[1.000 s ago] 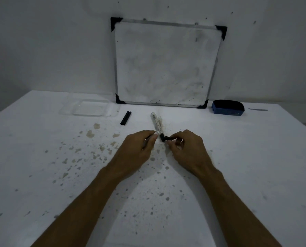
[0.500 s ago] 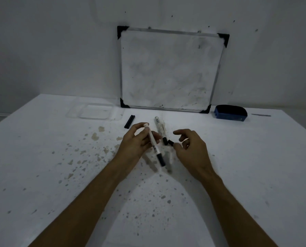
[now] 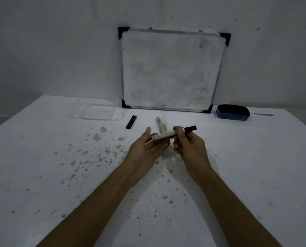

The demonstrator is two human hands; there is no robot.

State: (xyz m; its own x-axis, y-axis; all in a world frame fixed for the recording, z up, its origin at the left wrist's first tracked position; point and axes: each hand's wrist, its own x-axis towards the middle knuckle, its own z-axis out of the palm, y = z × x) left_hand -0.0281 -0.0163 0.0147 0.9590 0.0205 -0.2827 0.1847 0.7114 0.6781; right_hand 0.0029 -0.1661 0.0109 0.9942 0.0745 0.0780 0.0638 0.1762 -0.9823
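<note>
A white marker with a black cap (image 3: 168, 135) lies almost level above the table, cap end pointing right. My right hand (image 3: 187, 143) grips it near the cap with curled fingers. My left hand (image 3: 146, 148) is palm up just left of it, fingers straight, under the marker's white tail end. A second white marker (image 3: 160, 126) lies on the table behind the hands. A small whiteboard (image 3: 171, 70) with black corners leans on the wall.
Two black caps (image 3: 131, 122) lie side by side left of the second marker. A clear plastic tray (image 3: 97, 114) sits at the back left. A blue eraser (image 3: 232, 112) rests right of the whiteboard. The white table (image 3: 59, 175) is speckled with stains.
The marker passed from my left hand to my right hand and turned from steep to nearly level. My left hand opened palm up. The view tilted upward slightly.
</note>
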